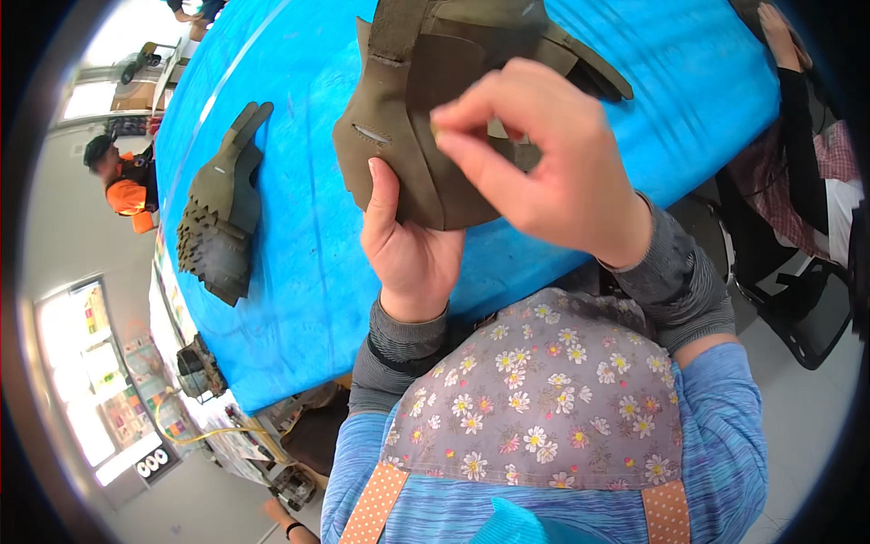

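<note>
My left hand grips the near edge of a flat olive-brown cut piece, like thick fabric or leather, thumb on top and fingers underneath. A short stitched slit shows in the piece beside the thumb, and a strap-like strip runs up from it. Over its right side hovers my right hand, thumb and forefinger pinched together; whatever is between the tips is too small to make out. More olive-brown material with a long strap end lies beyond, partly covered by my right hand.
A blue-covered table spreads beneath. To the left lies a stack of similar olive pieces with notched edges. A co-worker's hand rests by the far right edge, near a black chair. Another person in orange is at far left.
</note>
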`<act>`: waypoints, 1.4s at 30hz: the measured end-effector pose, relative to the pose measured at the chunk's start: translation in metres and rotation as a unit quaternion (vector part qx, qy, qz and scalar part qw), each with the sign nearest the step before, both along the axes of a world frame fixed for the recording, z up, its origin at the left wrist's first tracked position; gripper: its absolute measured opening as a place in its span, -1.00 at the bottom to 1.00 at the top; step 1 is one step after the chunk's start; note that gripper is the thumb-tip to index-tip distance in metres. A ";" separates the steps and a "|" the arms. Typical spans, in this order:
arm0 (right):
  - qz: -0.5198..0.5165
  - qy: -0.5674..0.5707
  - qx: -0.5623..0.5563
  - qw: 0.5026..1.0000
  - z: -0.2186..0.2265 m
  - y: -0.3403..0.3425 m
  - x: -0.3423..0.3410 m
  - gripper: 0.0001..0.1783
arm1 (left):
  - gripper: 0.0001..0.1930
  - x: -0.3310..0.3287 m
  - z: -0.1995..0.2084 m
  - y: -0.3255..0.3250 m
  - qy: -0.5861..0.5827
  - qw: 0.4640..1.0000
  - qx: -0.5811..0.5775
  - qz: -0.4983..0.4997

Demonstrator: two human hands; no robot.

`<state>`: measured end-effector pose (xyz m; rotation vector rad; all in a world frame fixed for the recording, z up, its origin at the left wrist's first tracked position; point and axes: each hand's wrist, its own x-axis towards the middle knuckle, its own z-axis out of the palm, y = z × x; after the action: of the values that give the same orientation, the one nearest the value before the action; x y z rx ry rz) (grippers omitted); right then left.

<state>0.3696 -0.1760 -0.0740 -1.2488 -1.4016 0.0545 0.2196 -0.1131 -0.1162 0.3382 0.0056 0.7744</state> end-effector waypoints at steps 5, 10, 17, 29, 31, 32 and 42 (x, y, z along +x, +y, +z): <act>-0.047 0.059 0.024 0.997 -0.011 0.017 -0.006 -0.90 | -0.54 0.002 0.004 -0.002 0.016 1.000 0.019 0.000; 0.030 0.061 -0.005 0.998 -0.012 -0.001 -0.015 -0.91 | -0.55 -0.003 -0.001 0.001 0.025 1.000 0.013 0.008; 0.066 0.008 0.009 0.998 -0.018 -0.010 -0.009 -0.86 | -0.56 0.000 -0.001 0.003 0.026 0.999 0.026 -0.004; 0.057 0.022 0.002 0.998 -0.025 -0.017 -0.017 -0.82 | -0.55 -0.001 -0.001 0.002 0.042 0.999 0.020 0.019; 0.131 -0.023 -0.038 0.990 -0.025 -0.023 -0.018 -0.82 | -0.55 -0.002 0.000 0.005 0.026 1.000 0.000 -0.010; 0.114 -0.004 -0.018 0.993 -0.025 -0.021 -0.017 -0.83 | -0.55 -0.001 0.002 0.003 0.031 0.999 0.001 -0.007; 0.014 0.035 -0.001 0.999 -0.024 -0.005 -0.020 -0.82 | -0.56 -0.001 -0.003 0.003 0.054 0.998 0.011 0.026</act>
<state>0.3501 -0.1812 -0.0976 -1.2184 -1.3576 0.1178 0.2186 -0.1101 -0.1192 0.4013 0.1074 0.8081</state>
